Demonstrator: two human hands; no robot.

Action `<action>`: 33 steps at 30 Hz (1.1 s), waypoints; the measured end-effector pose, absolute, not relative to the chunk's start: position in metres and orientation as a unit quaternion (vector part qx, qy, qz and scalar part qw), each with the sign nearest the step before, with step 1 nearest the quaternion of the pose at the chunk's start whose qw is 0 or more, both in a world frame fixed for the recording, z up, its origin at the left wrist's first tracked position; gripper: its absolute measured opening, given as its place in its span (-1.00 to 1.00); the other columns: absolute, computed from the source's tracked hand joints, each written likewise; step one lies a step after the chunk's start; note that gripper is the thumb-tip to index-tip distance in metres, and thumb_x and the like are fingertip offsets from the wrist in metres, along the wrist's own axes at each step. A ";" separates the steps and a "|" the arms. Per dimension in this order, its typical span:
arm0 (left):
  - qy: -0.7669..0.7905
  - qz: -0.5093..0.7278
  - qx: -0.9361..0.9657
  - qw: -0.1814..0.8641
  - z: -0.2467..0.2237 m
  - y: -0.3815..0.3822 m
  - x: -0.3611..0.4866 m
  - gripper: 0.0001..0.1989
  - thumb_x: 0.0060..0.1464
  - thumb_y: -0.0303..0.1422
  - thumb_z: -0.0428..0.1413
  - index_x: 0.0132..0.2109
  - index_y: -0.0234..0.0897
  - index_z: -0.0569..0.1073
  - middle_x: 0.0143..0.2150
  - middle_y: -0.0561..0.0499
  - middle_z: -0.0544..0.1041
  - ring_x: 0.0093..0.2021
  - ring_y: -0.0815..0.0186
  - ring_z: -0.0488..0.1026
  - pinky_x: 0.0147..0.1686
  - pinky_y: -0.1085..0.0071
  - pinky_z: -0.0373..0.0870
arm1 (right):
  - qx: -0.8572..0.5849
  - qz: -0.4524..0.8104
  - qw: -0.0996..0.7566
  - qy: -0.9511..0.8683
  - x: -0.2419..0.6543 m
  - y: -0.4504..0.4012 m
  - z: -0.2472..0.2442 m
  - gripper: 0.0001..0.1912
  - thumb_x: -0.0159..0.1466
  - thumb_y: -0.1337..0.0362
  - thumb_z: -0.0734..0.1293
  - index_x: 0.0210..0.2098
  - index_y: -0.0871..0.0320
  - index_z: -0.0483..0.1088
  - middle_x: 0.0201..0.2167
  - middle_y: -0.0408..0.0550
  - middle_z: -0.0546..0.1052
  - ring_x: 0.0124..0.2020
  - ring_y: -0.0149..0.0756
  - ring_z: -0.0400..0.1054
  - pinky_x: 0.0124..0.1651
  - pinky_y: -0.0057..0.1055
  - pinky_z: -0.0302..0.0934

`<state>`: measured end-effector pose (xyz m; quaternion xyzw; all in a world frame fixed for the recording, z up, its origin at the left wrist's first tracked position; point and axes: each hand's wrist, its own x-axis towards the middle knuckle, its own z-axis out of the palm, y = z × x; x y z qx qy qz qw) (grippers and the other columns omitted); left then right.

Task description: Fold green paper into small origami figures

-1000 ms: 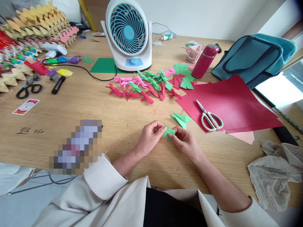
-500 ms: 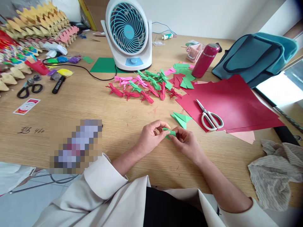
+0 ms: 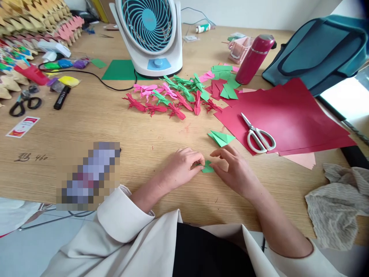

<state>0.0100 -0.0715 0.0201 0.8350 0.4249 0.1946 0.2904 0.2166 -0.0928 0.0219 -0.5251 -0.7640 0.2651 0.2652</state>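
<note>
A small green paper piece (image 3: 208,167) is near the table's front edge, between my hands. My left hand (image 3: 188,163) pinches its left side between thumb and fingertips. My right hand (image 3: 229,165) is at its right side with thumb and fingers apart; whether the thumb touches the paper is hard to tell. Just beyond my hands lies a folded green paper triangle (image 3: 221,138). Folded red, pink and green paper figures (image 3: 175,110) are spread in rows farther back on the table.
White-handled scissors (image 3: 261,139) rest on large red sheets (image 3: 291,115) at the right. A fan (image 3: 157,63), a red bottle (image 3: 255,59) and a teal bag (image 3: 311,57) stand behind. A crumpled cloth (image 3: 331,211) is at the right edge, a blurred-out object (image 3: 90,173) at the left.
My right hand has opened and moved off the green paper a little. The paper now shows more of its surface between my hands. The view has shifted slightly.
</note>
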 end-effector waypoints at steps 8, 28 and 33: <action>0.416 0.163 0.869 0.213 0.015 -0.071 0.010 -0.96 0.13 -0.43 0.20 -0.28 -0.25 0.47 -0.22 0.02 0.50 -0.11 0.24 0.39 -0.13 0.33 0.29 | -0.479 0.317 0.255 -0.778 0.205 -0.095 0.016 -0.90 0.26 0.46 0.28 -0.32 0.14 0.37 -0.33 -0.08 0.43 -0.39 -0.38 0.32 -0.33 -0.43 0.23; 0.407 0.224 0.855 0.232 0.008 -0.076 -0.002 -0.91 0.20 -0.46 0.13 -0.30 -0.25 0.49 -0.26 0.03 0.51 -0.15 0.29 0.40 -0.12 0.36 0.27 | -0.500 0.233 0.198 -0.811 0.196 -0.096 0.011 -0.91 0.30 0.41 0.28 -0.32 0.14 0.39 -0.33 -0.09 0.42 -0.36 -0.36 0.31 -0.29 -0.42 0.17; 0.422 0.222 0.849 0.229 0.009 -0.077 -0.002 -0.91 0.19 -0.45 0.14 -0.31 -0.24 0.49 -0.27 0.04 0.50 -0.16 0.29 0.40 -0.13 0.35 0.26 | -0.501 0.227 0.196 -0.811 0.194 -0.097 0.010 -0.92 0.29 0.40 0.27 -0.33 0.13 0.37 -0.33 -0.07 0.42 -0.37 -0.34 0.30 -0.31 -0.40 0.15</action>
